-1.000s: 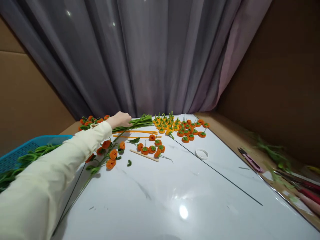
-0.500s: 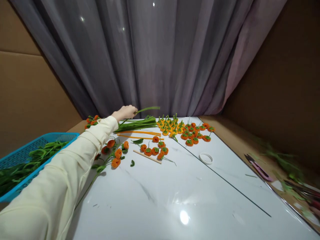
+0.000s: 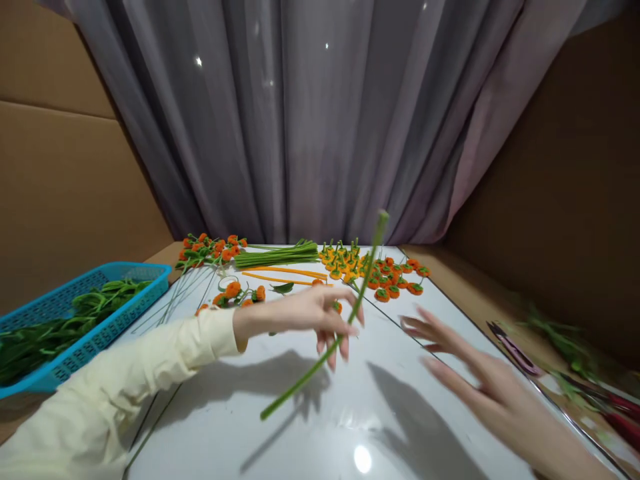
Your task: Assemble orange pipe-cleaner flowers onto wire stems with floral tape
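Observation:
My left hand (image 3: 323,313) hovers over the middle of the white table, pinching a green pipe cleaner (image 3: 300,384) between thumb and fingers. The stem slants from lower left to upper right. Open and slightly blurred, my right hand (image 3: 480,373) is at the right with fingers apart, pointing toward the stem without touching it. Beyond the left hand lies a bundle of green pipe cleaners (image 3: 277,255). Beside it are yellow fuzzy flower heads (image 3: 336,274) and orange ones (image 3: 415,288). My left hand and forearm hide part of the nearer orange flowers (image 3: 233,289).
A blue basket (image 3: 161,283) of green leaves stands at the left. Orange pipe cleaners (image 3: 285,273) lie before the bundle, and finished orange flower sprays (image 3: 200,250) behind left. Pink-handled snips (image 3: 520,353) and red-handled tools (image 3: 623,427) lie at the right edge.
My left hand has come back from the bundle toward the table's middle, carrying the green pipe cleaner. My right hand has come into view from the right.

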Demonstrator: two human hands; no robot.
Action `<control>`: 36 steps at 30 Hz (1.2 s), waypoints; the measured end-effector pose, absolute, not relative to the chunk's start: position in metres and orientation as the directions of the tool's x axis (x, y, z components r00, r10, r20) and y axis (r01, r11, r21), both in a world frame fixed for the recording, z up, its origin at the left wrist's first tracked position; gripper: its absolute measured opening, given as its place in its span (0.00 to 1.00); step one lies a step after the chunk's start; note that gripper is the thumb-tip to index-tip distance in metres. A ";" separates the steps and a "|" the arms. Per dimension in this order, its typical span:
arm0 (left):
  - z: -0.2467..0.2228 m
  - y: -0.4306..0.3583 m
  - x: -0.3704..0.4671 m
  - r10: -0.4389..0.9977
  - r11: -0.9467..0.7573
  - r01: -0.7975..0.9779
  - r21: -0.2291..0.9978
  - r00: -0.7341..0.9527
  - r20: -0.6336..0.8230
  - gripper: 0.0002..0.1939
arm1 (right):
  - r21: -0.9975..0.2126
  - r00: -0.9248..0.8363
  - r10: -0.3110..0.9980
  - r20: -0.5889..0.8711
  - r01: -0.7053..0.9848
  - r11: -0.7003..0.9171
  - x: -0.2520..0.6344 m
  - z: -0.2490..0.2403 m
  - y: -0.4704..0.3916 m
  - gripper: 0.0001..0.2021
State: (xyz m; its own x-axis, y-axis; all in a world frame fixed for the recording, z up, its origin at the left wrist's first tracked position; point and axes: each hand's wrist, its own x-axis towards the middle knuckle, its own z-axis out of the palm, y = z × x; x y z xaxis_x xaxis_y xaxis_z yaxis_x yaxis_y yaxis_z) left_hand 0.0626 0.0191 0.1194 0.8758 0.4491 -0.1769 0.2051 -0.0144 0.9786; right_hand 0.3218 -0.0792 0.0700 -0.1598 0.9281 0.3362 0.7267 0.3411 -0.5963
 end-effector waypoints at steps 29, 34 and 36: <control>0.016 0.023 0.023 0.263 0.781 0.022 0.624 0.895 -0.361 0.07 | 0.053 -0.723 0.546 0.423 0.621 0.782 0.236 0.010 -0.011 0.20; 0.012 0.026 0.019 0.333 0.699 -0.009 0.715 0.889 -0.315 0.06 | -0.806 -0.454 0.838 0.303 0.347 0.480 0.246 0.015 -0.002 0.09; 0.009 0.026 0.019 0.348 0.694 -0.012 0.720 0.881 -0.321 0.05 | -0.937 -0.466 0.876 0.122 0.238 0.257 0.249 0.019 0.002 0.15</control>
State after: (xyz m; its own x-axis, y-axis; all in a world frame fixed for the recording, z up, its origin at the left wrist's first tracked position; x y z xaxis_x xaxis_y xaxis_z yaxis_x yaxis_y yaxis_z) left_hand 0.0186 0.0259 0.0091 0.8807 0.3479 -0.3214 -0.0117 0.6944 0.7195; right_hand 0.2487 0.0023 0.0189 -0.4660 0.8763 0.1221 0.2376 0.2569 -0.9368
